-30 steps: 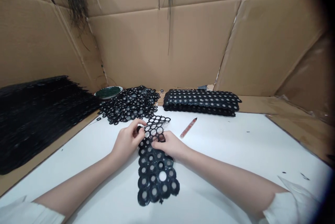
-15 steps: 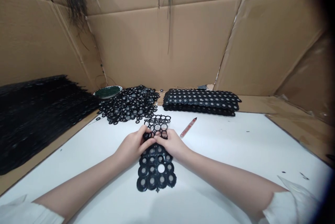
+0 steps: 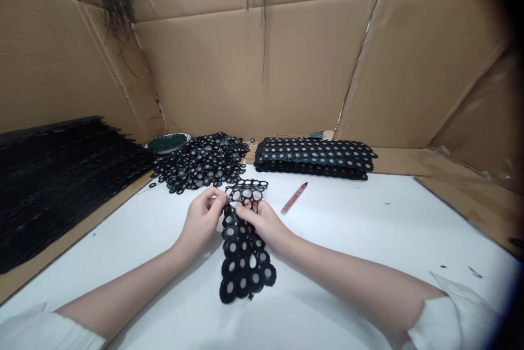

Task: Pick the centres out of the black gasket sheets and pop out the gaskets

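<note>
A black perforated sheet [image 3: 245, 249] made of joined rings with pale discs lies lengthwise in front of me, its lower half creased along the middle. One of its holes shows white, without a disc. At its far end the rings are open and thin. My right hand [image 3: 265, 224] grips the sheet from the right, thumb on top and fingers underneath. My left hand [image 3: 204, 212] is closed in a pinch at the sheet's upper left edge. A small dark bit shows at its fingertips, too small to name.
Behind the sheet lies a heap of loose black rings and discs [image 3: 200, 161], beside a bowl of dark green bits [image 3: 167, 143]. Stacked ringed sheets [image 3: 313, 159] stand at the back right. A red pencil-like tool [image 3: 295, 198] lies near my right hand. Dark stacked material [image 3: 61, 181] fills the left; cardboard walls [image 3: 254, 66] surround the table.
My left hand has shifted slightly up and left, its fingers now pinched at the edge. The sheet has turned from flat to creased, its left side raised. My right hand stays near its place.
</note>
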`<state>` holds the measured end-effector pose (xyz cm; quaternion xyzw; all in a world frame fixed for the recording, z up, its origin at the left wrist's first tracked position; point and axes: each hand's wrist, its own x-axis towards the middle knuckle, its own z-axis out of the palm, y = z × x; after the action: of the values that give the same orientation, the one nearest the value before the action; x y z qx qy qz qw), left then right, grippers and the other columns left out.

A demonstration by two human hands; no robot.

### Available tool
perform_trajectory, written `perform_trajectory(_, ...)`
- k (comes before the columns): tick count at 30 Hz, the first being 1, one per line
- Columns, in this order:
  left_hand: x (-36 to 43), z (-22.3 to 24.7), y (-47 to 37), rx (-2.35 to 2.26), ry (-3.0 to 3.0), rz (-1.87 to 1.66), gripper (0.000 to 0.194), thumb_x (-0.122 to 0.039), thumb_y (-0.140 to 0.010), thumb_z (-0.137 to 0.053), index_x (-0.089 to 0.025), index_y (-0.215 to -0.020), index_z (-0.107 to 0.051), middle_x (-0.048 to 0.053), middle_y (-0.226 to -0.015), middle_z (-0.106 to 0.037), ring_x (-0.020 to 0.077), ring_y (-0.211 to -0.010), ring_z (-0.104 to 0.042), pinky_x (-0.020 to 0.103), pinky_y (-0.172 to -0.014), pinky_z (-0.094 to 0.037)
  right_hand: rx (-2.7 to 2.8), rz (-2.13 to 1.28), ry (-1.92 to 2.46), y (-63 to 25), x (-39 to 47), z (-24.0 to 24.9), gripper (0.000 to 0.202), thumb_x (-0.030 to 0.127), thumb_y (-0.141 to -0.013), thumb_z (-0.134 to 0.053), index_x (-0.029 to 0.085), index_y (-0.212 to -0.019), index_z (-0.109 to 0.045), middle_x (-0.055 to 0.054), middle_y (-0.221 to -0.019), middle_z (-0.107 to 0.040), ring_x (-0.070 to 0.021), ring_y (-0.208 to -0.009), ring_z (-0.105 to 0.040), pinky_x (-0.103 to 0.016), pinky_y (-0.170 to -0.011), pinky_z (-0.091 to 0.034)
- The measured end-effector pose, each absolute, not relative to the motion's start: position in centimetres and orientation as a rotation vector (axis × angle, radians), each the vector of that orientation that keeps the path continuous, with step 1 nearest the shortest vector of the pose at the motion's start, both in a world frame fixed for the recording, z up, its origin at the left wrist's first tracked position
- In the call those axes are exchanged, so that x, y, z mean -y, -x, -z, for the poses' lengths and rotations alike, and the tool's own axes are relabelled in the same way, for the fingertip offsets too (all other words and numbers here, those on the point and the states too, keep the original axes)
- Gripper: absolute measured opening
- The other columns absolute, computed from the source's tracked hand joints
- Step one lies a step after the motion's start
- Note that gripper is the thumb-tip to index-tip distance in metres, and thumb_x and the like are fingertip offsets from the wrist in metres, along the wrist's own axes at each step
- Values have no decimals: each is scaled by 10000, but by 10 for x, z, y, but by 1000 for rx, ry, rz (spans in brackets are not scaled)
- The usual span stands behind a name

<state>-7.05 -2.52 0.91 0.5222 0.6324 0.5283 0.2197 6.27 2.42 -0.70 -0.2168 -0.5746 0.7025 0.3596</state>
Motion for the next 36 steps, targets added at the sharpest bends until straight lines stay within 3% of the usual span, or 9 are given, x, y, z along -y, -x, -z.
perform_trajectory(4, 20, -13, 84, -1844, -1325, -1723, 156, -278, -798, -391, -192, -768, -518, -59, -505, -366, 95, -452, -343, 196, -422, -267, 1414, -1739, 581, -64, -29, 13, 119, 239, -663, -602, 180, -695, -504, 32, -700, -506, -113, -684, -468, -262, -696, -368)
perform_trajectory(6, 18, -16, 89, -1973, -1373, -1812, 177, -266, -801, -383, -197, -871, -531, -61, -512, -370, 99, -451, -337, 202, -427, -269, 1368, -1791, 635, -65, -34, 16, 133, 250, -660, -608, 179, -713, -509, 29, -700, -512, -116, -681, -479, -267, -691, -374)
perform_trajectory(11, 28, -18, 79, -2149, -1945, -1316, 198, -278, -824, -386, -204, -826, -570, -44, -572, -492, 91, -468, -391, 208, -487, -311, 1383, -1812, 607, -66, -37, 17, 205, 277, -646, -632, 178, -806, -551, 7, -765, -566, -137, -743, -522, -293, -743, -392)
perform_trajectory(14, 34, -14, 70, -2176, -2196, -1123, 210, -302, -833, -394, -218, -898, -576, -34, -619, -556, 93, -485, -438, 210, -537, -346, 1390, -1790, 588, -65, -35, 15, 207, 255, -650, -621, 174, -833, -570, -10, -826, -600, -151, -801, -542, -304, -788, -393)
perform_trajectory(19, 35, -10, 68, -2174, -2190, -906, 228, -340, -850, -366, -241, -952, -545, -22, -671, -607, 123, -534, -516, 220, -549, -368, 1362, -1813, 600, -65, -33, 13, 173, 219, -646, -618, 174, -807, -575, -4, -802, -605, -149, -791, -552, -299, -783, -398)
perform_trajectory(26, 32, -11, 66, -2039, -1998, -926, 244, -414, -817, -417, -220, -945, -495, -47, -573, -541, 138, -511, -504, 233, -524, -357, 1322, -1850, 604, -65, -35, 17, 166, 221, -650, -613, 172, -805, -576, -6, -791, -599, -146, -779, -550, -291, -755, -401)
perform_trajectory(29, 32, -13, 66, -1991, -1930, -925, 208, -369, -831, -378, -220, -897, -507, -57, -530, -510, 134, -491, -481, 229, -503, -339, 1337, -1857, 603, -66, -34, 14, 152, 213, -647, -613, 172, -789, -577, 2, -777, -597, -139, -767, -548, -292, -762, -396)
perform_trajectory(36, 31, -13, 67, -1993, -1942, -852, 190, -262, -825, -307, -227, -867, -488, 1, -767, -631, 187, -692, -577, 279, -631, -384, 1513, -1780, 534, -65, -32, 14, 186, 266, -669, -610, 167, -823, -577, -18, -822, -612, -155, -795, -552, -309, -782, -400)
